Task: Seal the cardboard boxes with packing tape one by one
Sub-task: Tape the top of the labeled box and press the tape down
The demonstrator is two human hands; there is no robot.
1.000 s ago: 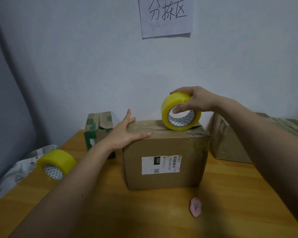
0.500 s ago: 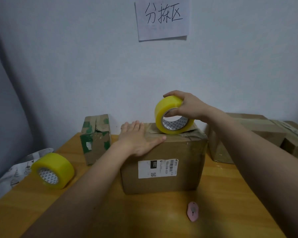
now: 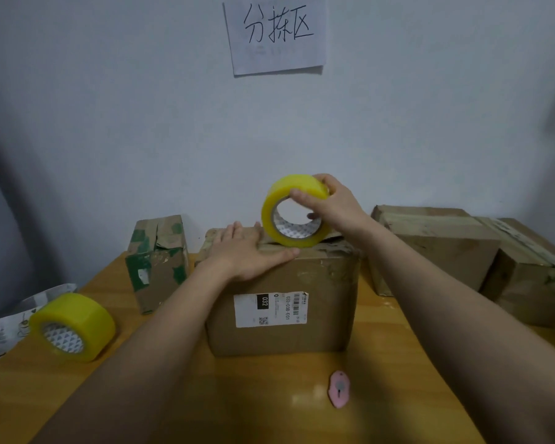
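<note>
The cardboard box [image 3: 282,299] sits at frame centre on the table [image 3: 398,379]. I press my left hand [image 3: 247,254] flat on its flaps, fingers straight, to hold them shut. My right hand [image 3: 330,203] grips the tape roll [image 3: 293,209] on its rear top edge, ready to pull tape. A spare roll [image 3: 72,325] waits lower left.

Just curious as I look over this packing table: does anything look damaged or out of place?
Yes. The small green-printed box at back left leans, its top flaps torn and crumpled.

Head view, looking down over table [image 3: 398,395]
</note>
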